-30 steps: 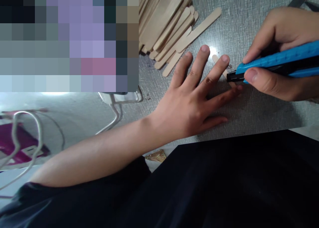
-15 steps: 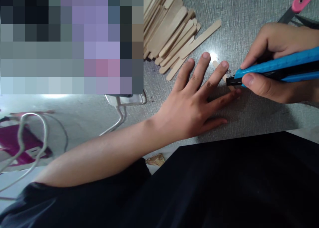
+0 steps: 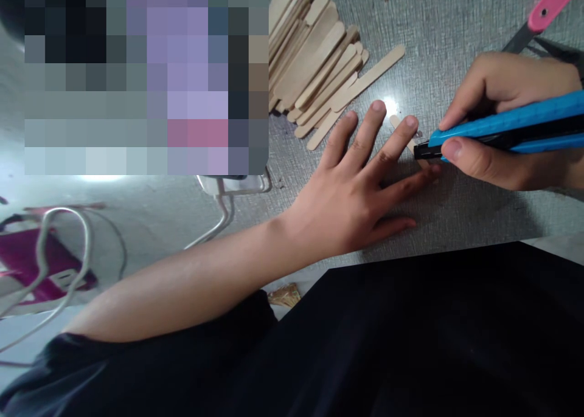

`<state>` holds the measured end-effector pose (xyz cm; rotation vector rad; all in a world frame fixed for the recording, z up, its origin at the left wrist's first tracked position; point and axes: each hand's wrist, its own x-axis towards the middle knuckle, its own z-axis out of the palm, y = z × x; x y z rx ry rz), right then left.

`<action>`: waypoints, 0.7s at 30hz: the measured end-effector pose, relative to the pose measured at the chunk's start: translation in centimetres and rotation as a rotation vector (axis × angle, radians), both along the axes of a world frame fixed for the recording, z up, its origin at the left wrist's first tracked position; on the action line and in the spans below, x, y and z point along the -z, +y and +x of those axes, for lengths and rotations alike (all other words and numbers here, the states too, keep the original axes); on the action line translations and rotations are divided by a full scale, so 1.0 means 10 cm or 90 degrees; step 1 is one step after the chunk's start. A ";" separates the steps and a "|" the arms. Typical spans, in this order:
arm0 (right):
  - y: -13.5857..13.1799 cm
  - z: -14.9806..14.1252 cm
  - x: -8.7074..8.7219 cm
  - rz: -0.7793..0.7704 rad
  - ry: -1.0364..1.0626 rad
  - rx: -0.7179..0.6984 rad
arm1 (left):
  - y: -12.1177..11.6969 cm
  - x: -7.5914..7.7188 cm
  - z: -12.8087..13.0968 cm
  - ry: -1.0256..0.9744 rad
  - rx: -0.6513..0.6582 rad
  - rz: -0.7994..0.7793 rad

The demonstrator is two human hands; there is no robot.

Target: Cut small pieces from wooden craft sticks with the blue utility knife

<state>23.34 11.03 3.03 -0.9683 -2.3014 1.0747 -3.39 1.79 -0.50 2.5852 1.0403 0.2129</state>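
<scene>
My left hand [image 3: 356, 174] lies with spread fingers on the grey table. Its index finger and thumb side press across a small wooden craft stick [image 3: 396, 123], which is partly hidden beneath the fingers. In my right hand [image 3: 493, 119] is a blue and black utility knife [image 3: 511, 125], gripped between thumb and fingers. The knife's dark tip rests at the craft stick, between two fingers of the left hand. Whether the blade is out is too small to tell.
A pile of wooden craft sticks [image 3: 314, 52] lies beyond my left hand. Pink-handled scissors [image 3: 542, 13] are at the upper right. A white cable [image 3: 223, 213] and a purple item [image 3: 41, 262] lie to the left. The table's [image 3: 497, 219] near edge borders my dark clothing.
The view has shifted slightly, so the stick pile and scissors appear a little lower. Both hands and the utility knife keep nearly the same position at the craft stick.
</scene>
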 end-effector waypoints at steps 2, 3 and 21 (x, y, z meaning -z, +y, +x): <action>0.01 0.00 0.01 0.007 0.010 -0.006 | 0.00 -0.01 0.00 0.004 0.002 0.007; 0.02 0.00 0.01 0.004 0.009 -0.008 | 0.00 -0.01 0.00 0.005 0.002 0.009; -0.01 0.00 -0.02 -0.019 -0.057 0.025 | 0.00 0.00 -0.01 0.032 0.006 0.004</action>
